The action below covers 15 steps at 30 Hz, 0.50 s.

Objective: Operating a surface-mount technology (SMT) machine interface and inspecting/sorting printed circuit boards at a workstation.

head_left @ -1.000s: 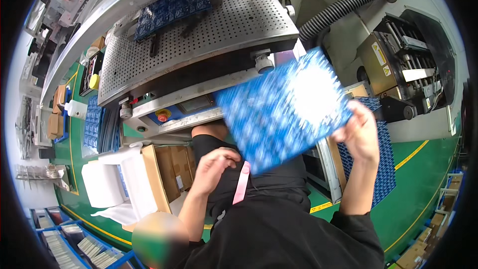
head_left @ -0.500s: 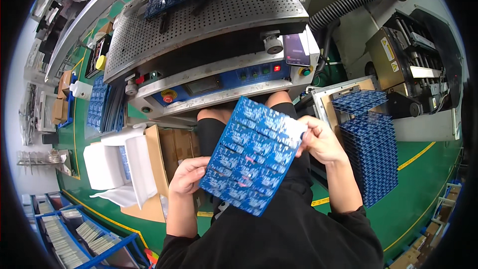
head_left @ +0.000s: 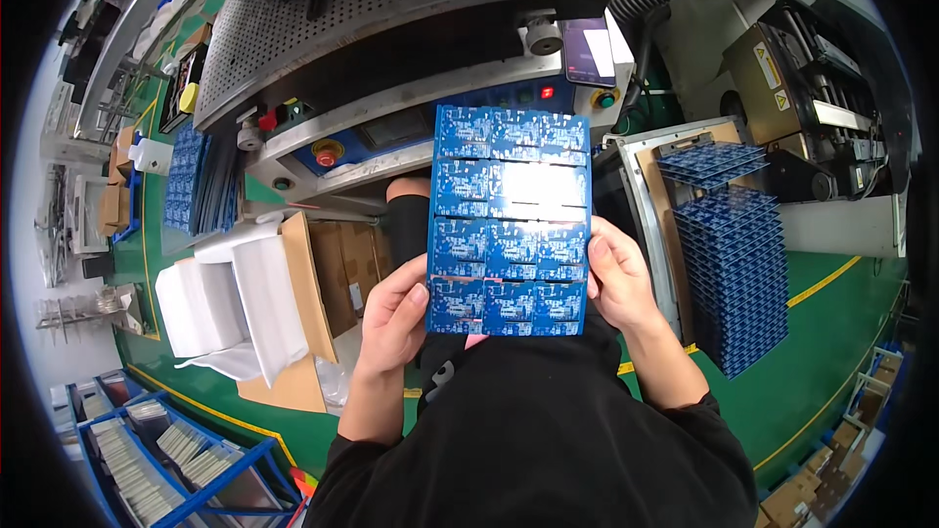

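Between my two hands is a blue circuit board panel (head_left: 509, 264), divided into a grid of small boards. It stands nearly straight up and down in view, with a bright glare on its upper middle. My left hand (head_left: 393, 318) pinches its lower left edge, thumb on the face. Against its lower right edge my right hand (head_left: 621, 274) is closed, thumb near the front, other fingers partly hidden behind. The panel is above my lap, in front of the machine's blue control strip.
Ahead is a machine with a perforated metal table (head_left: 411, 10), a red button (head_left: 327, 154) and a phone (head_left: 588, 51). A tall stack of blue panels (head_left: 734, 274) stands at right. More panels (head_left: 196, 181) lean at left, behind an opened foam-lined carton (head_left: 305, 293).
The panel has turned from a tilt to nearly upright and moved up and right. My right hand has slid lower along its edge; both hands keep hold.
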Each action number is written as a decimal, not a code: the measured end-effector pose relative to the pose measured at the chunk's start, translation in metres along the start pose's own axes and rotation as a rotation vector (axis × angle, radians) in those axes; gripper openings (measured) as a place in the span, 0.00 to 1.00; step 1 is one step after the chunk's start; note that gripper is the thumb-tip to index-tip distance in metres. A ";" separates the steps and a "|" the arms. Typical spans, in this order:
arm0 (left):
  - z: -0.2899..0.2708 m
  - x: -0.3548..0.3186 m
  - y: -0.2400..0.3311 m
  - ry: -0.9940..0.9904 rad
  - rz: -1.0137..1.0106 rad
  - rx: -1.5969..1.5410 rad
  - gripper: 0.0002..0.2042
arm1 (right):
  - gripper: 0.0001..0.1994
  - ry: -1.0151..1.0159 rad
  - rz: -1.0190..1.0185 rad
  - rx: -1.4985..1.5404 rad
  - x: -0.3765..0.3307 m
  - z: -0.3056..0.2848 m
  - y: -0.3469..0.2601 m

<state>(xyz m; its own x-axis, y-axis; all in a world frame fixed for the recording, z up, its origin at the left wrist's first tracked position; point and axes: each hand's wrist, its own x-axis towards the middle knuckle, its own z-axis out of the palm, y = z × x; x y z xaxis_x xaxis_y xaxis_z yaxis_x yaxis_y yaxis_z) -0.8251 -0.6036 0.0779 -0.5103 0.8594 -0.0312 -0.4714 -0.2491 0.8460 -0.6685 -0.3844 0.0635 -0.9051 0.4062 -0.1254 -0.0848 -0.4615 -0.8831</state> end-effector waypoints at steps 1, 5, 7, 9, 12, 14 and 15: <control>0.001 0.000 0.002 -0.002 0.016 -0.002 0.22 | 0.23 0.003 0.006 0.001 -0.001 0.001 -0.001; 0.011 0.000 0.013 -0.003 0.044 -0.018 0.23 | 0.23 0.011 0.024 0.020 -0.001 0.006 -0.006; 0.017 -0.001 0.020 -0.004 0.050 -0.035 0.24 | 0.24 -0.030 0.017 0.074 -0.001 0.007 -0.009; 0.024 -0.002 0.025 0.027 0.052 -0.020 0.24 | 0.24 -0.052 0.018 0.103 0.000 0.009 -0.011; 0.033 -0.002 0.032 0.082 0.061 0.012 0.25 | 0.24 -0.051 0.014 0.177 0.000 0.013 -0.013; 0.038 -0.002 0.036 0.134 0.021 0.058 0.27 | 0.24 -0.035 0.025 0.190 -0.002 0.015 -0.018; 0.040 -0.002 0.038 0.159 0.001 0.082 0.28 | 0.23 -0.022 0.034 0.203 -0.002 0.017 -0.020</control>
<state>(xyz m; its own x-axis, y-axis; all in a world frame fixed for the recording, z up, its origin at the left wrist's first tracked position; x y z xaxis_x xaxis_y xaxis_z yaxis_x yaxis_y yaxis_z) -0.8132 -0.5968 0.1309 -0.6213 0.7760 -0.1085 -0.4139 -0.2075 0.8863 -0.6716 -0.3895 0.0888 -0.9174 0.3719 -0.1415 -0.1345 -0.6245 -0.7693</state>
